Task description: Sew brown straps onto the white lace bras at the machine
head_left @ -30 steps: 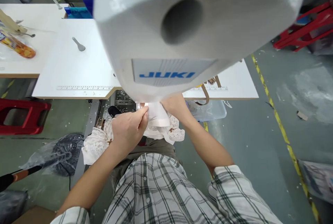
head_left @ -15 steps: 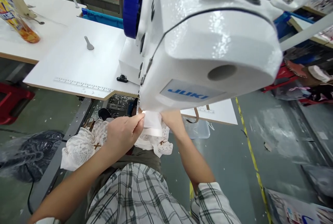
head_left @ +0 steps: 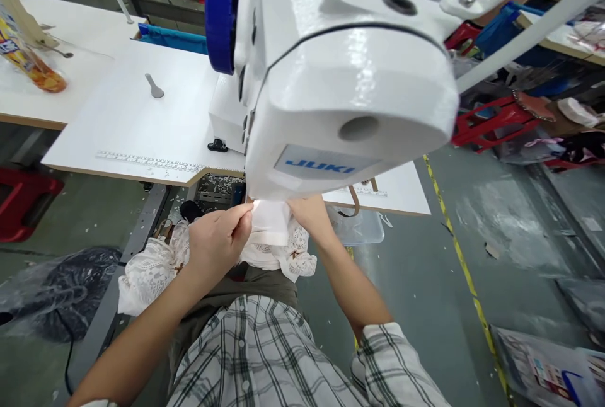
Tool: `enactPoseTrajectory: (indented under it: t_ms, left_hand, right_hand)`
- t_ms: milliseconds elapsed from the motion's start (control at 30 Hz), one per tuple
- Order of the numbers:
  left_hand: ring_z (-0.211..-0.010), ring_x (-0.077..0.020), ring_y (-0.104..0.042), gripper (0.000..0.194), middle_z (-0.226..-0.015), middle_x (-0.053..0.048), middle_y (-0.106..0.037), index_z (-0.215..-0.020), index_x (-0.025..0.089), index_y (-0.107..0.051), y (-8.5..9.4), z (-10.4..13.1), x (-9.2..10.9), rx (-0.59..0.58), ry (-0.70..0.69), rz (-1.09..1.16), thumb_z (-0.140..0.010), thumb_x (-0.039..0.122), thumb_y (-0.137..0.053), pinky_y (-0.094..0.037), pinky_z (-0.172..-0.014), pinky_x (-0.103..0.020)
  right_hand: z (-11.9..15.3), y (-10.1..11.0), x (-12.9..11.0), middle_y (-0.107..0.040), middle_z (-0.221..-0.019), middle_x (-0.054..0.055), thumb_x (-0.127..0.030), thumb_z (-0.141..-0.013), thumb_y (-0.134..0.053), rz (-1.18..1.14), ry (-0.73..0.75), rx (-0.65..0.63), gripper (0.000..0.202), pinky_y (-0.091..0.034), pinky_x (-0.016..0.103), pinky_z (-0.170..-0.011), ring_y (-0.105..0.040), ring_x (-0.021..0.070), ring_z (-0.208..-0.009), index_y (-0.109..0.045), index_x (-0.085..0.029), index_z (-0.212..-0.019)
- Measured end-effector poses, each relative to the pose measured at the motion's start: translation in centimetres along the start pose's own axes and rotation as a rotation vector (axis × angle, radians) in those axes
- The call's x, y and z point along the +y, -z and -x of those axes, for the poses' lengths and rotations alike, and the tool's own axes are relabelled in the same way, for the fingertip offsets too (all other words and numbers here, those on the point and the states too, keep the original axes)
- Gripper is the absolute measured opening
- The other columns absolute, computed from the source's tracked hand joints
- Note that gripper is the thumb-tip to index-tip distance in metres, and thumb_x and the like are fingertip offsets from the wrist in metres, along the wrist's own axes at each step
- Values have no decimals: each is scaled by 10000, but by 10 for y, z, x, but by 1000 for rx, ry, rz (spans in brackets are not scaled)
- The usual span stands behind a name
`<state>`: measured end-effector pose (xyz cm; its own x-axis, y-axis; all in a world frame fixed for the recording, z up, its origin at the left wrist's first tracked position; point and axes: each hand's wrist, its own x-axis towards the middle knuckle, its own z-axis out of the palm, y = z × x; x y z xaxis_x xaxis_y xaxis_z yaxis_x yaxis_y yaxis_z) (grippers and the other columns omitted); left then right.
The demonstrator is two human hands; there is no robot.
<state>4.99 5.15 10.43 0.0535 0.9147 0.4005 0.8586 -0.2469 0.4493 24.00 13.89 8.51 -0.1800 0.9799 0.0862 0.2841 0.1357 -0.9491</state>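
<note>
White lace fabric with a plain smooth band runs up under the head of a white sewing machine marked JUKI. My left hand is closed, thumb and forefinger pinching the fabric's left edge just below the machine head. On the opposite edge my right hand grips the fabric, its fingertips partly hidden by the machine head. The needle area is hidden too. More bunched white lace with a small brown bow hangs left of my left hand, over my lap.
Left of the machine, the white table carries a printed ruler, a grey spoon-shaped tool and a black clip. An orange drink bottle lies farther left. A clear plastic tray sits below the table's right part. Red stools stand at right.
The camera view has shifted, so the machine head appears farther left. Both hands keep their hold on the fabric, with little visible movement of it.
</note>
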Motion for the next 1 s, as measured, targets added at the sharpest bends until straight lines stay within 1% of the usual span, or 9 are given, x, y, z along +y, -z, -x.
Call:
enactPoseTrajectory:
  t_ms: [167, 300, 367, 467, 567, 700, 767, 833, 1000]
  left_hand:
    - [-755, -151, -724, 294, -925, -11, -796, -1032, 190, -764, 5, -6, 5, -5, 40, 82, -969, 293, -496, -477, -630, -241]
    - [-835, -156, -727, 276, -974, -16, -790, -1053, 204, -746, 10, -3, 6, -35, 26, 129, -974, 311, -504, -500, -693, -227]
    - [-822, -151, -720, 261, -963, -8, -787, -1061, 225, -736, 13, 2, 5, -70, -9, 127, -979, 310, -503, -498, -691, -229]
    - [-831, -175, -700, 257, -934, -29, -769, -1130, 215, -689, 16, 11, 5, -87, -130, 64, -953, 342, -552, -501, -731, -272]
    - [-974, -249, -659, 450, -1035, -103, -732, -1238, 159, -608, 14, 21, 8, -183, -350, -10, -884, 436, -633, -487, -850, -368]
    - [-733, -207, -580, 149, -736, -41, -660, -949, 189, -680, 3, 30, 8, -384, -558, -82, -892, 252, -558, -418, -707, -362]
    - [-663, -188, -521, 180, -650, -23, -610, -839, 207, -675, 0, 32, 7, -370, -564, -113, -901, 201, -506, -388, -680, -352]
    - [-663, -180, -510, 231, -650, -24, -611, -849, 215, -679, 0, 33, 6, -330, -522, -121, -927, 208, -462, -388, -697, -347]
    - [-661, -177, -517, 221, -649, -24, -630, -894, 205, -688, 3, 35, 8, -213, -524, -60, -930, 198, -470, -392, -691, -343]
  right_hand:
    - [10, -4, 1, -658, -812, 0, -405, -825, -645, -261, -86, 24, 220, -512, 292, -731, -610, 162, -769, -608, -215, -928]
    - [35, -7, 7, -527, -656, -51, -537, -784, -709, -700, -394, -30, 356, -358, 210, -465, -448, 86, -519, -566, -228, -887]
    - [53, -7, 9, -494, -635, -68, -531, -769, -742, -824, -460, -86, 369, -295, 191, -428, -399, 62, -472, -584, -237, -927]
    - [82, -5, 6, -545, -683, -52, -431, -821, -738, -741, -299, -85, 230, -397, 204, -509, -486, 64, -527, -638, -243, -908]
    - [111, -1, -1, -652, -799, -5, -318, -879, -691, -391, 65, -61, 66, -492, 267, -656, -604, 115, -687, -702, -253, -874]
    - [141, 7, -2, -703, -766, -2, -236, -892, -642, 82, 457, -209, 130, -473, 270, -591, -594, 124, -634, -757, -287, -855]
    - [150, 10, 0, -684, -687, -24, -236, -888, -644, 189, 508, -272, 151, -432, 265, -532, -557, 113, -566, -766, -313, -844]
    - [155, 11, 2, -641, -612, -40, -260, -893, -647, 232, 501, -294, 153, -404, 269, -511, -518, 109, -527, -767, -335, -834]
    - [156, 8, 0, -600, -585, -41, -217, -905, -634, 305, 635, -213, 176, -385, 274, -498, -489, 114, -517, -755, -339, -869]
